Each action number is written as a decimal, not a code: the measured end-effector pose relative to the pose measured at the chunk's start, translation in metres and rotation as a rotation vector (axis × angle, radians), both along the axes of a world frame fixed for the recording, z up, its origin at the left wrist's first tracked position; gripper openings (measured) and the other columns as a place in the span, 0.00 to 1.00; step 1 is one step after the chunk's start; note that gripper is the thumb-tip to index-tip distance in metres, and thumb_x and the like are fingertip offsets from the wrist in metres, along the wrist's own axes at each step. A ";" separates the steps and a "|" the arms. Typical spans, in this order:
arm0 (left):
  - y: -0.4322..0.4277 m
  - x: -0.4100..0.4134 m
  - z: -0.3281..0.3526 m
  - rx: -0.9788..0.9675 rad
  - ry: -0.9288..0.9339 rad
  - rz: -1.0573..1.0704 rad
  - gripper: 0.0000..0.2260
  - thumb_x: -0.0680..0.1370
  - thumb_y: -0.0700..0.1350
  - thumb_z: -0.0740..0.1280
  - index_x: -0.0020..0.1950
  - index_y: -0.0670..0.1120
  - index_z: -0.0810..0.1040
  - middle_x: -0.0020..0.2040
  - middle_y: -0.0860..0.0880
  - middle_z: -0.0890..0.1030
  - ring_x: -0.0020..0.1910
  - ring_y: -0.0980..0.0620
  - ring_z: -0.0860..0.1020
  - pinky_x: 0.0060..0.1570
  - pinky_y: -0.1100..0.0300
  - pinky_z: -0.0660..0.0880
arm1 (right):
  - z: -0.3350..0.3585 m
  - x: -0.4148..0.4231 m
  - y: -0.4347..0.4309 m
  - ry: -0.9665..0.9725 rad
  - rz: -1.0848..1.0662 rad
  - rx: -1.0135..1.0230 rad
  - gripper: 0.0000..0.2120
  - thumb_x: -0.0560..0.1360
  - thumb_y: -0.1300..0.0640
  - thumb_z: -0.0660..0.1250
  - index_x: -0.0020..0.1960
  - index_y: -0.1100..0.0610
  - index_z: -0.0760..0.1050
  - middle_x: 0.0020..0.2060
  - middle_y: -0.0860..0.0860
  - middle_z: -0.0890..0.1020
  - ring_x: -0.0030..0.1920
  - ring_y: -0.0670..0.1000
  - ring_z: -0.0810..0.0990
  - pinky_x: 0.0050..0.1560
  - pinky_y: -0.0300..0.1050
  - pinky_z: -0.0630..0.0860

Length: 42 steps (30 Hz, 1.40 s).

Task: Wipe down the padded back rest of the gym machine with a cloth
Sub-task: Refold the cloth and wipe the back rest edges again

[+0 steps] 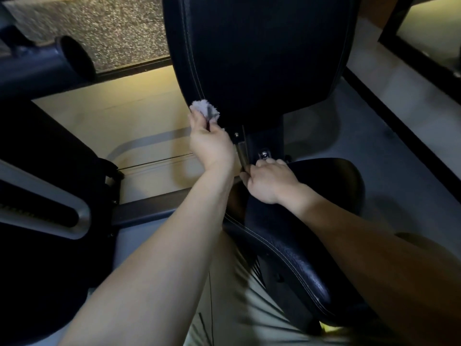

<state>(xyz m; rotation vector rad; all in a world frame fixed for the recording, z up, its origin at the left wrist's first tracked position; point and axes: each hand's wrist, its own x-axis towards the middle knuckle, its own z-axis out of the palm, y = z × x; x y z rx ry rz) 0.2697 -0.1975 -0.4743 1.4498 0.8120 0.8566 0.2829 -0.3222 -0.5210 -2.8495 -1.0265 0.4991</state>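
The black padded back rest point(259, 51) with light stitching fills the upper middle of the view. My left hand point(210, 143) grips a small bunched pale cloth point(205, 109) and holds it against the pad's lower left corner. My right hand point(268, 181) is lower, at the rear edge of the black padded seat point(324, 196), with its fingers curled at the metal bracket point(243, 151) under the back rest. What those fingers grip is hidden.
A dark round tube point(45, 71) of the machine juts out at upper left. A black and silver machine part point(50, 196) fills the left side. Pale floor and speckled flooring point(99, 28) lie beyond. A dark frame point(411, 46) stands at upper right.
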 end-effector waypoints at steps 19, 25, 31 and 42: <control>0.047 -0.040 -0.041 1.093 0.337 -0.279 0.09 0.77 0.36 0.68 0.55 0.39 0.83 0.53 0.39 0.76 0.54 0.38 0.77 0.51 0.43 0.78 | -0.005 -0.002 -0.005 -0.034 0.019 0.056 0.27 0.84 0.41 0.44 0.67 0.54 0.73 0.66 0.57 0.74 0.68 0.59 0.69 0.70 0.56 0.62; 0.054 -0.010 -0.011 1.233 0.255 -0.231 0.06 0.80 0.39 0.65 0.54 0.39 0.80 0.58 0.39 0.73 0.56 0.40 0.76 0.53 0.54 0.77 | -0.005 -0.003 -0.004 -0.030 0.017 0.056 0.26 0.84 0.42 0.44 0.68 0.54 0.73 0.65 0.57 0.74 0.68 0.59 0.69 0.70 0.56 0.61; 0.025 -0.022 -0.028 1.117 0.233 -0.322 0.09 0.77 0.35 0.67 0.56 0.39 0.81 0.55 0.40 0.74 0.54 0.40 0.77 0.52 0.48 0.78 | -0.002 -0.003 -0.006 -0.042 0.024 0.056 0.26 0.84 0.44 0.45 0.67 0.55 0.74 0.65 0.58 0.75 0.66 0.59 0.70 0.67 0.54 0.62; -0.005 0.058 0.044 1.498 0.105 -0.259 0.10 0.79 0.37 0.61 0.56 0.40 0.81 0.58 0.38 0.76 0.57 0.38 0.72 0.44 0.57 0.69 | -0.004 -0.001 -0.007 -0.042 0.004 0.090 0.27 0.83 0.40 0.46 0.64 0.55 0.75 0.60 0.56 0.77 0.60 0.58 0.72 0.64 0.54 0.64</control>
